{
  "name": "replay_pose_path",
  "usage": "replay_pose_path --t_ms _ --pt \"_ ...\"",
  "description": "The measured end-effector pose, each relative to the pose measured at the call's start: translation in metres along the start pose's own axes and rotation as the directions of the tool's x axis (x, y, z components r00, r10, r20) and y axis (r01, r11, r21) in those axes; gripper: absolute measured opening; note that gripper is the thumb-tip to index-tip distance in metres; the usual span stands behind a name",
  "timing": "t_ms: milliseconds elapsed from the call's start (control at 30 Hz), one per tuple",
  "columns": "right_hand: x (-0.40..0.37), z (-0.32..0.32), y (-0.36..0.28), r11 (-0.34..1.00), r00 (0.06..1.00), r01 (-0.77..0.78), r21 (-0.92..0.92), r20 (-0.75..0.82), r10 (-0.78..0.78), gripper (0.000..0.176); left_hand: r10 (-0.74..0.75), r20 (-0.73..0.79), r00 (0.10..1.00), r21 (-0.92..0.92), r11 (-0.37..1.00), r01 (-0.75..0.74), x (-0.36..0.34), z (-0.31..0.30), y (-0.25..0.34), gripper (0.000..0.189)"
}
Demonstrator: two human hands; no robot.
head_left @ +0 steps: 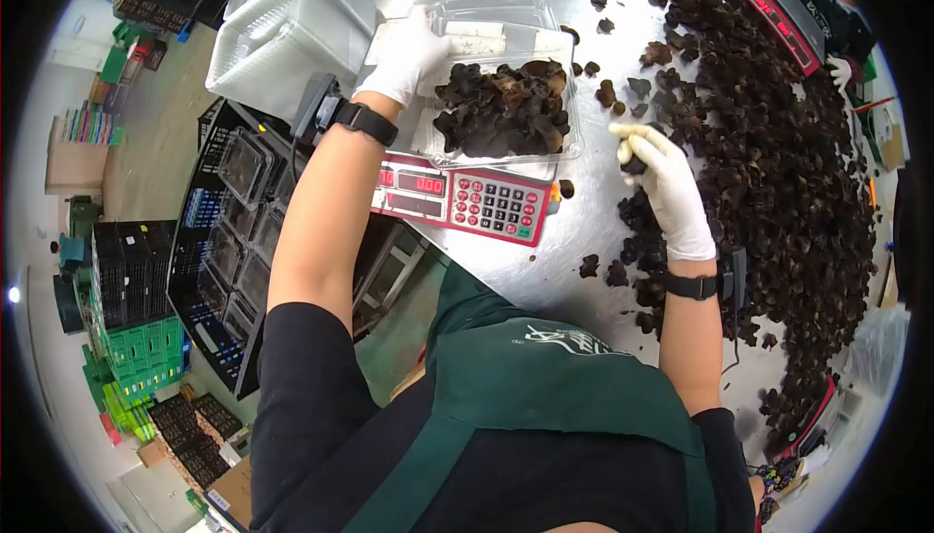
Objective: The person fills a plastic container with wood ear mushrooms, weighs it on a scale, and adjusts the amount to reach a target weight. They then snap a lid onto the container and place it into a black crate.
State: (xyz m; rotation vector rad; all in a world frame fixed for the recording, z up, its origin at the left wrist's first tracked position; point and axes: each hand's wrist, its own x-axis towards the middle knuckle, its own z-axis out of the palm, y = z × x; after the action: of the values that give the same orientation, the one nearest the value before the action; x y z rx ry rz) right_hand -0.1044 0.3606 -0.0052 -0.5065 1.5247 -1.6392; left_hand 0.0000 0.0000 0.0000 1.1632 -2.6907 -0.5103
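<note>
Head view: the right hand (662, 178) pinches a dark piece (634, 165) near the clear tray (516, 159), which holds a heap (501, 110) on the scale (494, 207). The left hand (404, 56) is at the tray's left side; from here I cannot tell its grip. Place pieces inside the rim; keep hand pressure off the tray when reading the display (424, 184).

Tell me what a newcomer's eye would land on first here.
Most striking is the sprawl of dark, curled pieces covering much of the metal table on the right. Next comes the clear container filled with similar pieces, just behind the red scale panel. The white-gloved left hand is at its left side; the gloved right hand holds a dark piece.
</note>
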Motion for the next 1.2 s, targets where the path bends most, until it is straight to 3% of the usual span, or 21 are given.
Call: replay_pose_path --t_ms 67,167,200,300,367,433,533,567,667,700,767,933,1033,1167,1200 --pt "-0.008 -0.003 0.007 0.999 0.999 -0.051 0.018 0.009 0.050 0.028 -0.044 -0.029 0.999 -0.250 0.968 0.035 -0.006 -0.004 0.003 0.066" --pt "-0.019 0.006 0.020 0.991 0.996 -0.084 0.104 -0.002 0.085 0.029 0.052 -0.184 0.982 -0.432 0.893 -0.128 -0.015 -0.020 -0.010 0.060" --pt "-0.021 0.003 0.020 0.992 0.996 -0.086 0.094 0.000 0.086 0.030 0.147 -0.175 0.974 -0.564 0.796 -0.221 -0.023 -0.025 -0.011 0.058" --pt "-0.022 0.006 0.005 0.995 0.997 -0.076 0.060 0.019 0.075 0.030 0.319 -0.276 0.907 -0.527 0.739 -0.421 -0.064 -0.058 0.003 0.043" --pt "-0.022 0.014 -0.008 0.998 0.998 -0.055 0.023 0.015 0.055 0.028 0.339 -0.201 0.919 -0.521 0.758 -0.394 -0.103 -0.082 0.012 0.040" --pt "-0.018 0.017 -0.015 0.999 0.997 -0.043 -0.007 0.063 0.043 0.027 0.506 -0.190 0.841 -0.368 0.757 -0.539 -0.124 -0.088 -0.001 0.041" --pt "-0.009 0.034 -0.017 0.994 0.999 -0.019 -0.109 0.043 0.024 0.030 0.378 -0.035 0.925 -0.440 0.825 -0.354 -0.158 -0.076 -0.006 0.037" --pt "-0.002 0.040 -0.010 0.988 0.999 0.006 -0.153 0.032 -0.001 0.032 0.400 -0.060 0.914 -0.347 0.850 -0.395 -0.159 -0.061 -0.016 0.038" --pt "0.012 0.046 0.006 0.958 0.996 0.089 -0.273 -0.002 -0.093 0.039 0.319 -0.050 0.947 -0.470 0.829 -0.304 -0.170 -0.033 -0.020 0.056" --pt "0.016 0.046 0.013 0.936 0.987 0.156 -0.315 0.018 -0.158 0.040 0.265 0.025 0.964 -0.543 0.813 -0.210 -0.170 -0.033 -0.020 0.057" --pt "0.020 0.046 0.021 0.965 0.993 0.114 -0.236 0.013 -0.114 0.040 0.168 0.187 0.968 -0.657 0.754 -0.004 -0.171 -0.032 -0.019 0.059" --pt "0.011 0.055 0.001 0.981 0.997 0.070 -0.180 0.033 -0.065 0.034 0.151 0.228 0.962 -0.801 0.591 0.097 -0.177 -0.033 -0.007 0.063" --pt "0.009 0.055 -0.010 0.987 0.999 0.037 -0.158 0.034 -0.032 0.031 0.114 0.284 0.952 -0.813 0.555 0.176 -0.177 -0.051 0.001 0.063" --pt "0.026 0.049 0.016 0.976 0.996 0.087 -0.200 0.036 -0.082 0.027 0.115 0.209 0.971 -0.834 0.539 0.116 -0.178 -0.028 -0.002 0.063" --pt "0.024 0.051 0.013 0.979 0.998 0.070 -0.190 0.020 -0.067 0.026 0.079 0.259 0.963 -0.825 0.537 0.177 -0.178 -0.030 -0.002 0.063"
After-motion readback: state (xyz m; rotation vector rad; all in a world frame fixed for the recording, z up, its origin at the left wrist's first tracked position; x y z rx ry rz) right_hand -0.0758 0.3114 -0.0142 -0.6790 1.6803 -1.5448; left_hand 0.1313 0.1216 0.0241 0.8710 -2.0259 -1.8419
